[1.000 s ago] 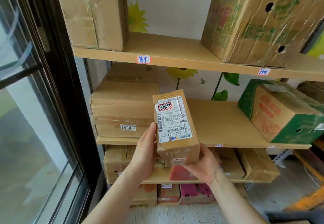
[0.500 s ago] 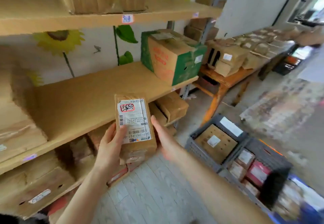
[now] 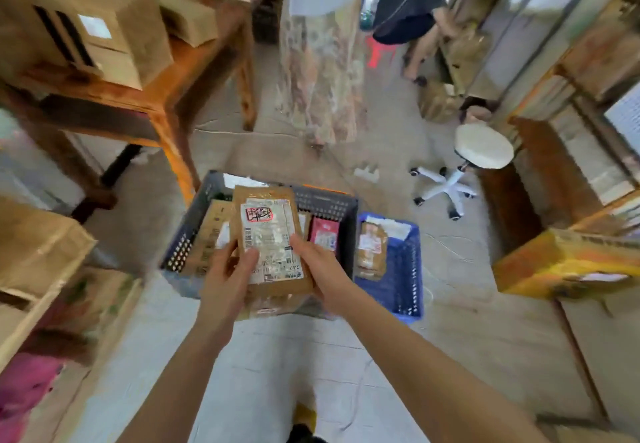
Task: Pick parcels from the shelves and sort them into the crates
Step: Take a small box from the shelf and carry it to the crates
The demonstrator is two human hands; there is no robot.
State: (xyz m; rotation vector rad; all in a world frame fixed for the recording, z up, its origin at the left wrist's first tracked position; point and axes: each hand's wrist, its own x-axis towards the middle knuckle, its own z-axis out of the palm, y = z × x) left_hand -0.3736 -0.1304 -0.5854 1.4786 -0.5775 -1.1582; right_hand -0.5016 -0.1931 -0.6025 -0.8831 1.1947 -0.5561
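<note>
Both hands close on one parcel [image 3: 268, 241], a flat brown carton with a white label facing up. The left hand [image 3: 225, 280] takes the lower left edge, thumb laid over the label's corner and fingers wrapped beneath; the right hand [image 3: 320, 269] takes the lower right edge the same way, thumb on top. Neither grip is wide: each is shut just to the carton's thickness, pinching it from above and below. Held this way, label up and long side pointing away from the person, the red-marked print near its top can be read, which is probably the point, since that mark likely decides the crate.

The parcel hangs in the air over the dark crate [image 3: 325, 202], which sits on the floor in front of the person. It touches nothing but the hands. Inside that crate lie other parcels, a brown one at the left and a red one [image 3: 323, 233] at the right, so there is room, though not much bare bottom shows. Just beside it, to the right and touching or nearly so, stands a blue crate [image 3: 403, 269] with a taped brown parcel [image 3: 372, 248] in it. The picture is smeared, so whether the held carton sits squarely above the dark crate or short of its near wall is hard to judge.

Farther out a wooden worktop [image 3: 145, 96] carries boxes at the upper left, and a white stool [image 3: 483, 146] stands well apart at the right
</note>
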